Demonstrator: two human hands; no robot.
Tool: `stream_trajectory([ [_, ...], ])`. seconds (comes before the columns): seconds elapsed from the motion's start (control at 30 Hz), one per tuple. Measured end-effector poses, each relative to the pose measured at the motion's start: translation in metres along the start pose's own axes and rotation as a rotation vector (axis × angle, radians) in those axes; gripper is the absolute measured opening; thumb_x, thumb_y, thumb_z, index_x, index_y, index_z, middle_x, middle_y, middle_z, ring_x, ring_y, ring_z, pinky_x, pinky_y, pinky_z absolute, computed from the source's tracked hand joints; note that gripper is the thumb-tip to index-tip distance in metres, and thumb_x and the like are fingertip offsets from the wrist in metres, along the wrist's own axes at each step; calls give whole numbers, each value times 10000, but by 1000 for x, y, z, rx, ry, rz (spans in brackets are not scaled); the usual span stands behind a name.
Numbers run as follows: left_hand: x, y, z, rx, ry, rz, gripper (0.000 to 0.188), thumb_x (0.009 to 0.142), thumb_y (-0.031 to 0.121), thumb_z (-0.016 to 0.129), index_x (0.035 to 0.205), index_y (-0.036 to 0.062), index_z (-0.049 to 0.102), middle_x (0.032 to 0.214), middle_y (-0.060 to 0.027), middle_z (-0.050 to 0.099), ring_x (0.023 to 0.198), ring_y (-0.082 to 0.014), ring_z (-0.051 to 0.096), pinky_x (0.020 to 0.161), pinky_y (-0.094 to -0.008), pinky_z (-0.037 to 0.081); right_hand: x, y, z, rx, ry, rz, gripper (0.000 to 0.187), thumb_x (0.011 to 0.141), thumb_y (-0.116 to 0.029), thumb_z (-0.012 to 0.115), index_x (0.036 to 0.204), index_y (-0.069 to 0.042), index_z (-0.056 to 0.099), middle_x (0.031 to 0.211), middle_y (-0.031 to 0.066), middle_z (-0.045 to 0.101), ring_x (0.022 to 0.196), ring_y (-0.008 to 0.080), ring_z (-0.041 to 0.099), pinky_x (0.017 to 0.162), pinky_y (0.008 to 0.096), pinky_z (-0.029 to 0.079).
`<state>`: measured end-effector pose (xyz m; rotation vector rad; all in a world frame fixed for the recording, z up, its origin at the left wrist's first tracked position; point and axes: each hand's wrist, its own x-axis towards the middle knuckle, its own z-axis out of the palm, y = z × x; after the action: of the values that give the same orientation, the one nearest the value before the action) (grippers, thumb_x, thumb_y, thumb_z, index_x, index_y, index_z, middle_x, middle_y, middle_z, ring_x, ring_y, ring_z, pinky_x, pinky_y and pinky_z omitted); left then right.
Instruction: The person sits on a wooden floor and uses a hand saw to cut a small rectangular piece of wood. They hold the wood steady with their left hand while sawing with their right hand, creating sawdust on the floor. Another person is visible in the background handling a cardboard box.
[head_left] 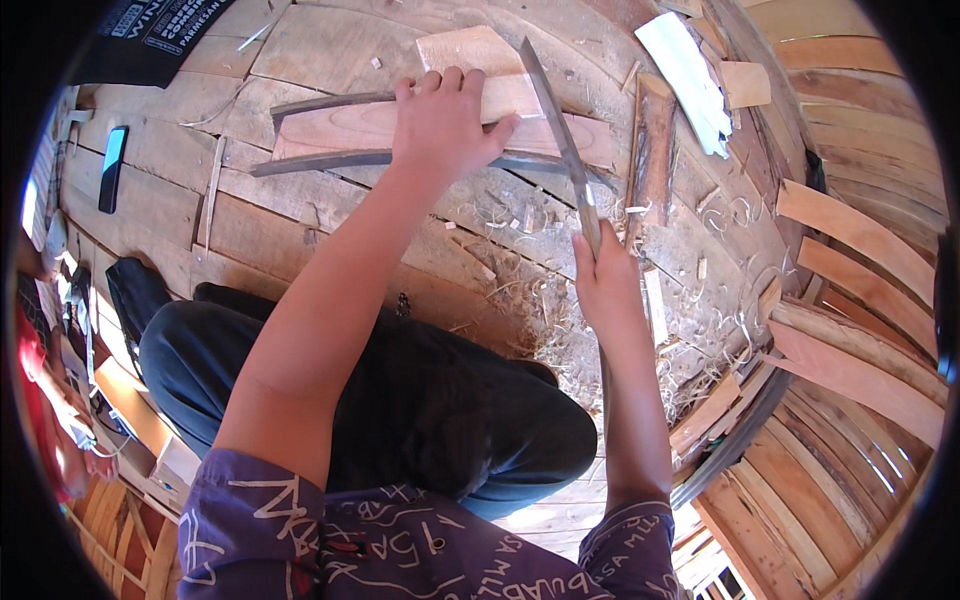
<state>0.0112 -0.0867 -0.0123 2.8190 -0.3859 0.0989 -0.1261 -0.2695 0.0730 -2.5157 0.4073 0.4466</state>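
Note:
My left hand (440, 125) presses down on a pale block of wood (512, 97), fingers spread over its far side and thumb near its closer edge. The block lies across a longer flat pinkish board (335, 130), which rests between two dark curved strips (330, 160). In my right hand (610, 285) is the handle of a long-bladed knife (555, 115), fingers wrapped round it. Its blade points up and away, beside the block's right end; whether the edge touches the wood I cannot tell. Behind the block sits another pale wood piece (465, 50).
Shavings and chips (590, 350) litter the plank floor (250, 235) near my right knee. A bark-edged wood piece (652, 150) and a white sheet (685, 80) lie to the right. A phone (113, 170) lies at left. Curved slats (860, 240) rise along the right wall. Another person's arm (60, 400) shows far left.

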Motion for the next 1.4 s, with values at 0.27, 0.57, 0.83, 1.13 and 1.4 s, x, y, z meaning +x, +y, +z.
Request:
stream_trajectory([
  [0.27, 0, 7, -3, -7, -58, -38, 578, 848, 540, 586, 1163, 55, 578, 1057, -114, 628, 1041, -291, 592, 950, -494, 351, 34, -4, 19, -47, 71, -55, 228, 977, -230, 501, 1037, -11, 522, 726, 280, 624, 739, 486, 621, 620, 557, 474],
  [0.57, 2, -1, -4, -4, -68, -45, 579, 859, 533, 577, 1187, 55, 561, 1097, -126, 617, 1082, -296, 573, 965, -508, 345, -47, 10, -11, 17, -41, 87, 196, 972, -204, 523, 1039, -20, 523, 689, 266, 606, 693, 479, 616, 570, 537, 454],
  [0.83, 5, 8, -1, -29, -35, -14, 548, 849, 530, 572, 1110, 49, 598, 1056, -118, 626, 1042, -265, 588, 956, -509, 337, 31, 8, 18, -36, 81, -77, 248, 974, -223, 516, 1072, 5, 522, 731, 288, 620, 730, 485, 620, 624, 540, 488],
  [1.13, 2, -2, -4, 20, -83, -69, 581, 863, 541, 565, 1186, 59, 564, 1123, -118, 613, 1098, -277, 568, 979, -501, 338, -49, 16, -7, 1, -15, 60, 217, 974, -213, 521, 1046, -8, 528, 679, 269, 603, 695, 476, 618, 581, 535, 463],
  [1.4, 3, 5, -4, -16, -96, -27, 580, 856, 536, 577, 1193, 64, 565, 1113, -124, 619, 1080, -287, 580, 949, -501, 353, 15, 18, 21, 1, 107, -107, 234, 973, -230, 517, 1050, -10, 523, 708, 280, 616, 727, 487, 620, 605, 545, 467],
])
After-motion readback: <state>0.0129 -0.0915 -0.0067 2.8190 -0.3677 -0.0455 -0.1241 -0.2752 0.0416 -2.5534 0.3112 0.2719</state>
